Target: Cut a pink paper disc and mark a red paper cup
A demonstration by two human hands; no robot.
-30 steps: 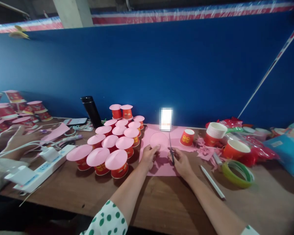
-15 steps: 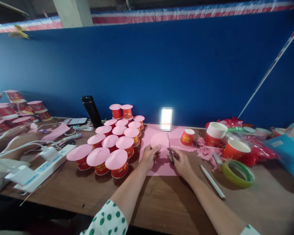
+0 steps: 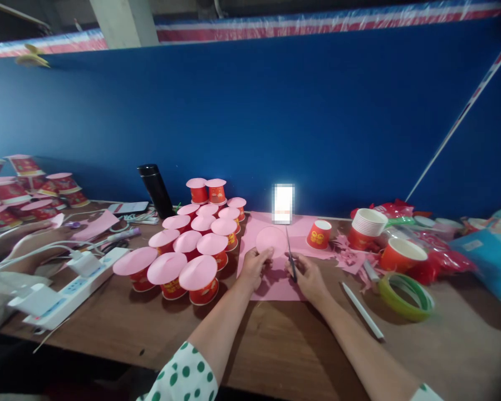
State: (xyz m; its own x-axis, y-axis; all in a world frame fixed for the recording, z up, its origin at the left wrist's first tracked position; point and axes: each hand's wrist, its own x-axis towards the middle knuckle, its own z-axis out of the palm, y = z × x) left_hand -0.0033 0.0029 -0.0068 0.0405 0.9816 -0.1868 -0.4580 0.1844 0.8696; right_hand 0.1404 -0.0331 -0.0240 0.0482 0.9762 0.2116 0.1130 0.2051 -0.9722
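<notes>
My left hand [image 3: 255,266] pinches the lower edge of a round pink paper disc [image 3: 271,239]. In my right hand [image 3: 311,277] is a pair of scissors [image 3: 291,262], its blades pointing away from me beside the disc's right edge. Below both hands lie pink paper sheets [image 3: 275,291] on the wooden table. One red paper cup [image 3: 318,236] stands just beyond my right hand. To the left of my left hand, several upside-down red cups [image 3: 204,292] carry pink paper discs on top.
Right of me are a white pen [image 3: 362,309], green tape [image 3: 407,298], pink scraps [image 3: 357,259] and stacked cups [image 3: 366,228]. A bright phone [image 3: 283,204] leans against the blue partition. Left are a power strip [image 3: 77,288], a black bottle [image 3: 155,190] and another person's hands [image 3: 31,239].
My hands stay nearly in place, with the disc and scissors shifted only very slightly. At the left, the other person's hands have moved a little.
</notes>
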